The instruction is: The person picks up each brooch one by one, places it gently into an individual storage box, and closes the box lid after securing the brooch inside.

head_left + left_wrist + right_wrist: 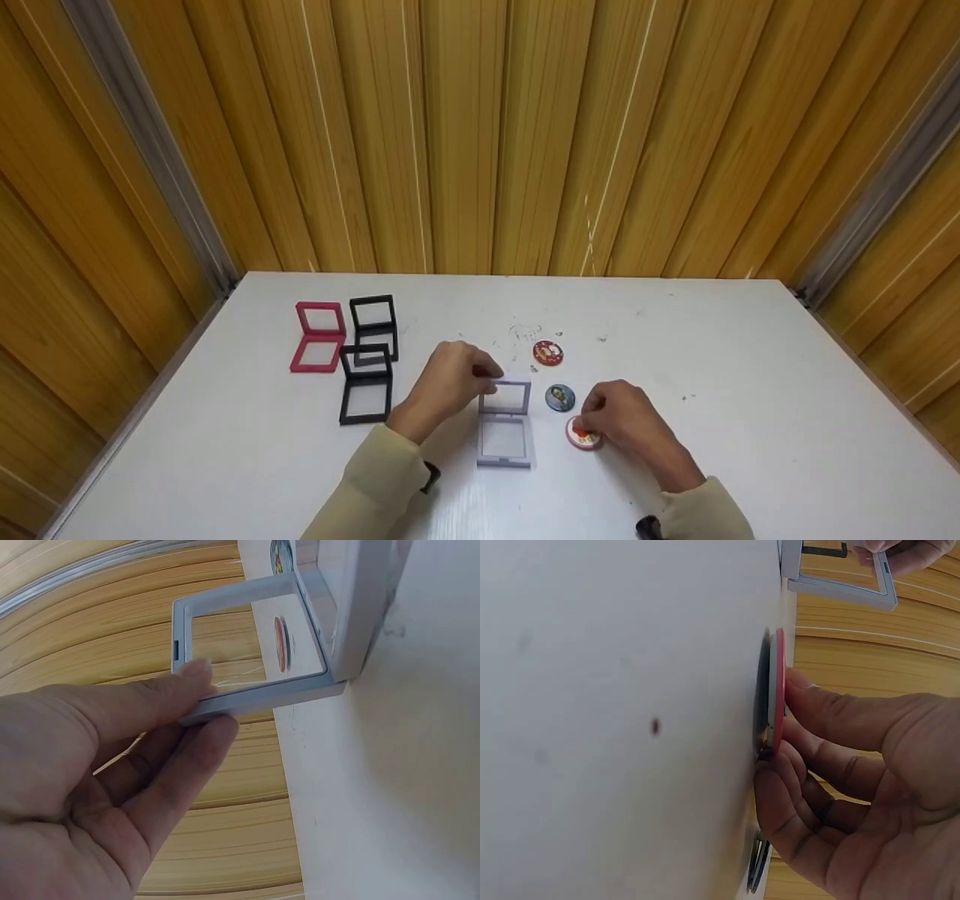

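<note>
My left hand (448, 382) pinches the upright lid of a pale grey hinged display frame (504, 463) between thumb and fingers. Its other half lies flat on the table, with a see-through pane inside. To the right, my right hand (628, 416) holds a round pin badge (584, 441) with a pink rim and a white and red face. In the right wrist view the thumb is on the badge's face and the fingertips are at its lower edge, close to the tabletop. A blue badge (560, 398) lies between that hand and the frame.
Another badge, red (548, 352), lies farther back on the white table (697, 352). On the left stand several opened hinged frames: a red one (315, 368), a black one (366, 419) in front, and another black one (373, 328) behind. Wood-look panels (465, 142) enclose the table.
</note>
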A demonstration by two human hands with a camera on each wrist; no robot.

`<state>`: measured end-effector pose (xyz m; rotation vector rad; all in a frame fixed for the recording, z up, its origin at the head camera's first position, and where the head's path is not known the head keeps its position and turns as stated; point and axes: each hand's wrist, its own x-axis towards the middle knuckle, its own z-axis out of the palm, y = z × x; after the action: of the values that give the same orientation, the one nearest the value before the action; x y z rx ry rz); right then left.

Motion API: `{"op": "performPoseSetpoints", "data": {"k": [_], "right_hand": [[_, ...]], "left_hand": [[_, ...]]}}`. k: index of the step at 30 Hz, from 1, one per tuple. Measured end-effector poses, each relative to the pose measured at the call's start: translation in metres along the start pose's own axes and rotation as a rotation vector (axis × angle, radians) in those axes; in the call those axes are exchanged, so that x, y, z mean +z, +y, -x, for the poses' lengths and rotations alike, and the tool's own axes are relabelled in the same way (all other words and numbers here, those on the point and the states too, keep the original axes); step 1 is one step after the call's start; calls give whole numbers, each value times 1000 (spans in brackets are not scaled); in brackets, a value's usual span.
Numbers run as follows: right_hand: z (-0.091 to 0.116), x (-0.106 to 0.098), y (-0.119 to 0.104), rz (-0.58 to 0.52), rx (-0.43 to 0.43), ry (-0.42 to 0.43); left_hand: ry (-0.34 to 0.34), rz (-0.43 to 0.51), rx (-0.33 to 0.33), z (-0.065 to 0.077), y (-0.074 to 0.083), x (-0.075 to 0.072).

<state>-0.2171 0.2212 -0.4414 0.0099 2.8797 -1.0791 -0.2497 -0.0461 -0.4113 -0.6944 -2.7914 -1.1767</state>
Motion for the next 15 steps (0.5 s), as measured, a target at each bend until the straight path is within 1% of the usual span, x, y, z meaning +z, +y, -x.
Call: {"op": "performPoseSetpoints", "data": {"k": [3,7,12,15], "right_hand": [[1,0,-1,5,-7,-2],[1,1,-3,5,-26,0],[1,3,-4,3,-41,1],[2,5,-4,7,-40,1]], "left_hand": [[8,-12,24,1,1,0],[11,-7,39,0,2,0],[10,11,42,1,3,0],[-1,23,31,2,2,0]]}}
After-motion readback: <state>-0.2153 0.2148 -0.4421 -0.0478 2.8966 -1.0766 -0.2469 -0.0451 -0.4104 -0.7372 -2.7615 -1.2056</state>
